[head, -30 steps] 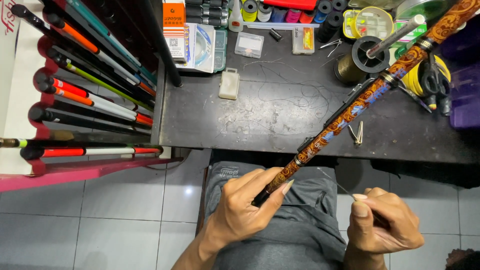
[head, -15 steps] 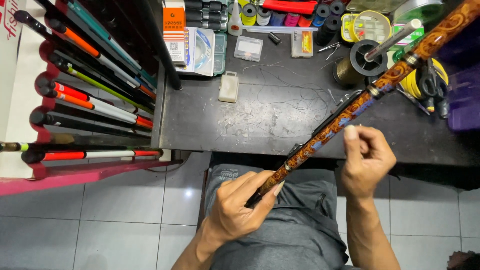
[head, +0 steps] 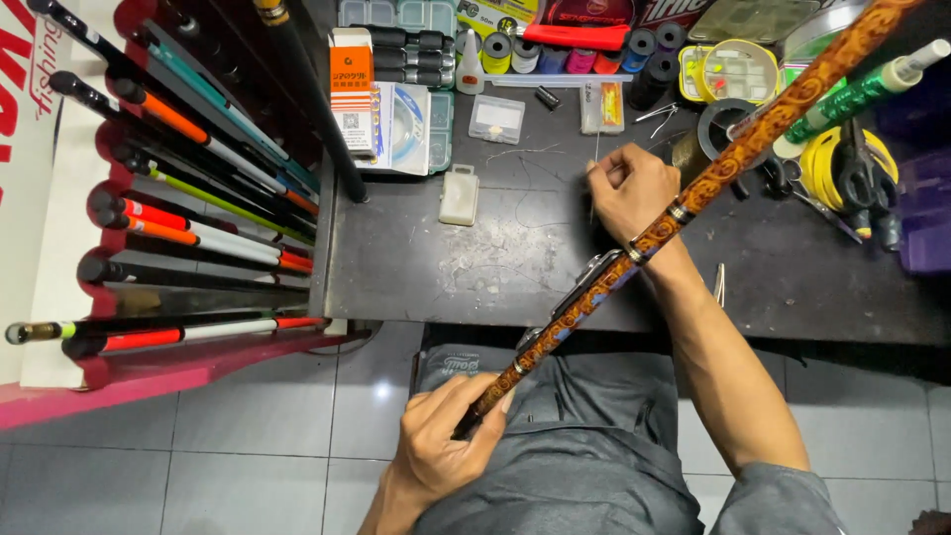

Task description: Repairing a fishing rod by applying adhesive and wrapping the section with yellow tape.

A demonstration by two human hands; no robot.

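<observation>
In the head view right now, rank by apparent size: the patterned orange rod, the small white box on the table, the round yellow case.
1. Patterned orange rod, longest by far, though part lies nearer the camera.
2. Round yellow case.
3. Small white box, clearly the smallest.

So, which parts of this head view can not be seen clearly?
- Fishing rod: its tip leaves the top edge; its butt is covered by the left hand.
- Right hand: its grip is closed, but what it pinches is too thin to tell.
- Purple box: cut off by the right edge.
- Racked rods: their far ends are hidden behind the black table edge.
</observation>
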